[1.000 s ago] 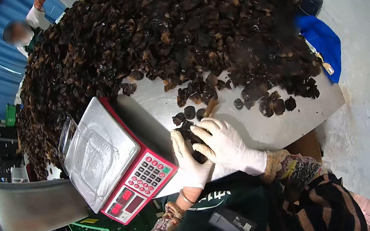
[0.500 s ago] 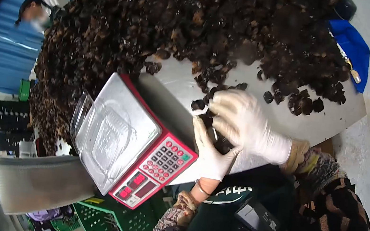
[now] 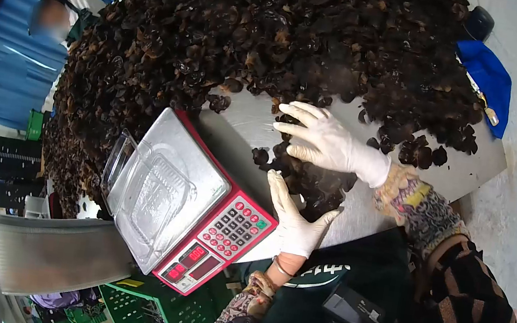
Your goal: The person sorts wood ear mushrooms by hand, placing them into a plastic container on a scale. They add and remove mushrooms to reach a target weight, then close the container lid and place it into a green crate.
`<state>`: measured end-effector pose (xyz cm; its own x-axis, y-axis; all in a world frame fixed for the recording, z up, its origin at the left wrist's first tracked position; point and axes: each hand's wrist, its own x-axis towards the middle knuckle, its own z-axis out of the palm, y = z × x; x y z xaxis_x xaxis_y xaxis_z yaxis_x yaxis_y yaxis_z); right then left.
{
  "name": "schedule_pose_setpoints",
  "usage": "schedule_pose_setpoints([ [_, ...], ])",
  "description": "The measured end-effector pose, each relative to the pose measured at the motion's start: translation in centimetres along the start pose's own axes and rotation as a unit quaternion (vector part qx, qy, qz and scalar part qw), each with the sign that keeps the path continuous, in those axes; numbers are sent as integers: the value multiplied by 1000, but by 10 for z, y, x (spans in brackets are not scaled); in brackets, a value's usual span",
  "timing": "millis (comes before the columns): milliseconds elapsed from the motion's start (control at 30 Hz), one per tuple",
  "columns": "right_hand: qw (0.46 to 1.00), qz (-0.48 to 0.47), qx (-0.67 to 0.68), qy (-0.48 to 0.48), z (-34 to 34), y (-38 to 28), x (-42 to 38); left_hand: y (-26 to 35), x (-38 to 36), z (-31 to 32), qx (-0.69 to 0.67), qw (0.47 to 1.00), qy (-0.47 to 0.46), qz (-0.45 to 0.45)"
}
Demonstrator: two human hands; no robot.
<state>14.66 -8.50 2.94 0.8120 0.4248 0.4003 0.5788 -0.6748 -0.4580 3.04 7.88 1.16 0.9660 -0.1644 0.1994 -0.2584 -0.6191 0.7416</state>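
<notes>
Both of my hands wear white gloves. My left hand (image 3: 294, 224) rests at the near side of a small heap of dark, wet pieces (image 3: 318, 187), thumb and fingers spread. Above that heap, my right hand (image 3: 329, 138) has its fingers apart and touches the dark pieces beneath it. Left of my hands stands a red scale (image 3: 232, 228) with a metal plate and a lit display. A clear plastic container (image 3: 157, 190) lies on the plate. The large pile of dark pieces (image 3: 277, 37) covers the far part of the metal table (image 3: 238, 115).
Another person (image 3: 53, 17) is at the far left behind the pile. A blue cloth (image 3: 489, 82) lies at the right table edge, near a black object (image 3: 478, 24). Green crates (image 3: 142, 314) and a grey translucent bin (image 3: 57, 258) are at the lower left.
My right hand has moved up and away from my left hand, and its fingers have spread. More of the small heap shows between my hands. The view has shifted slightly.
</notes>
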Motion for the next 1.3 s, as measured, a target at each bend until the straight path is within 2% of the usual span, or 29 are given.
schedule_pose_setpoints([
  [100, 996, -16, -12, -84, 9, 2, -4, 6, 0, -4, -8, 1000, 12, 3],
  [133, 992, -26, 30, -123, 0, -8, -8, -1, -1, -1, -16, 1000, 12, 13],
  [167, 988, -39, 82, -126, -2, -15, -17, 3, -1, -4, -29, 999, 14, 10],
  [233, 984, -58, 67, -153, -3, -33, -38, 2, 0, -5, -18, 1000, 10, 23],
  [333, 987, -106, 54, -110, -1, -53, -56, -10, 0, 5, -18, 998, 26, 49],
  [367, 989, -95, 60, -95, -1, -56, -60, -11, 1, 5, -20, 997, 29, 62],
  [433, 995, -71, 54, -38, -5, -55, -63, -7, -3, 2, -54, 998, 8, 17],
  [500, 997, 37, 60, 17, -16, -54, -67, 1, -1, -4, -40, 999, 0, 5],
  [567, 990, 129, -28, 43, -15, -50, -69, -1, -1, -4, -30, 999, -11, 17],
  [633, 970, 187, 156, 15, -5, -65, -71, -4, -3, -2, 20, 998, -16, 53],
  [667, 986, 137, 84, 39, 7, -76, -72, -3, -2, -3, 30, 998, -38, 48],
  [700, 987, 115, 86, 70, 24, -87, -70, -20, -8, 7, 31, 996, -6, 78],
  [767, 981, 133, 130, 54, 8, -98, -65, -22, -5, 12, -69, 997, 12, 43],
  [800, 978, 147, 138, 61, 11, -92, -70, -22, -11, 6, 29, 997, 3, 68],
  [867, 975, 212, 19, 68, -20, -76, -78, -5, -9, -5, 20, 998, -28, 56],
  [900, 958, 238, -89, 135, -27, -67, -87, -5, -9, -6, 21, 998, -31, 43],
  [933, 930, 302, -174, 117, -41, -56, -92, -4, -8, -6, 12, 999, -30, 43],
  [1000, 860, 384, -264, 210, -43, -23, -111, -2, -7, -6, 15, 999, -35, 38],
  [1033, 834, 422, -302, 189, -44, -15, -112, -1, -7, -5, 16, 999, -38, 36],
  [1100, 873, 398, -244, 140, -31, -26, -117, -2, -7, -4, 17, 998, -35, 39],
  [1133, 892, 374, -247, 53, -35, -47, -108, -2, -7, -4, 20, 998, -34, 42],
  [1167, 924, 273, -267, 32, -23, -55, -111, -2, -7, -5, 23, 998, -35, 44],
  [1200, 967, 210, -123, 77, -11, -63, -109, -2, -8, -3, 29, 998, -30, 50],
  [1233, 981, 181, -58, 33, -11, -76, -102, -4, -7, -1, 35, 998, -25, 55],
  [1300, 988, 108, 38, 106, -11, -89, -103, -7, -8, 0, 49, 997, -14, 65],
])
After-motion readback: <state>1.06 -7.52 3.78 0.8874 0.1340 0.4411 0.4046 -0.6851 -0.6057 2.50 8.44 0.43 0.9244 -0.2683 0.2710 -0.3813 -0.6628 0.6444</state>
